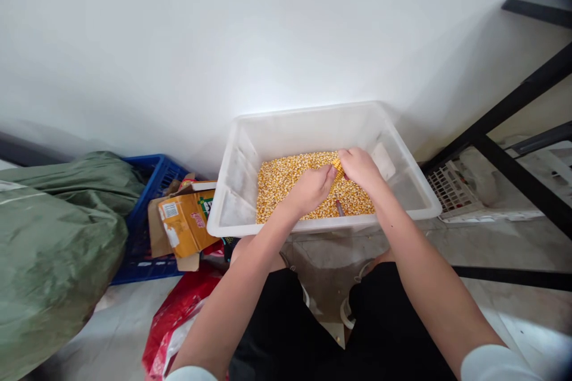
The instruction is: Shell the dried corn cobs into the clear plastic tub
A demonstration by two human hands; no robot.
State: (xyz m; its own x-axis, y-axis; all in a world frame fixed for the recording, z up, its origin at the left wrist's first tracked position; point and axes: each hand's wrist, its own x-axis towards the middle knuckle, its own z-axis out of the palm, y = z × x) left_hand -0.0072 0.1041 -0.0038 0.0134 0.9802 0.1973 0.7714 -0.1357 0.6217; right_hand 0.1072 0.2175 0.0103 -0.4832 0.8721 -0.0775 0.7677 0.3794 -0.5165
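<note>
Both my hands are together over a translucent white plastic tub (308,125). Between them is a yellow corn cob (338,168), partly covered by my fingers. My left hand (313,188) wraps round its near side, fingers closed. At the far end of the cob my right hand (358,168) grips it, also closed. Loose corn kernels (286,181) cover the floor of the tub. A slim tool with a reddish-brown handle (340,208) lies in the kernels just below my hands; what kind it is I cannot make out.
Left of the tub stands a blue crate (149,190) with a yellow-orange carton (187,223) and a large green sack (58,250). A red plastic bag (179,309) lies on the floor. At right are a black metal frame (513,166) and a white basket (456,190). A white wall rises behind.
</note>
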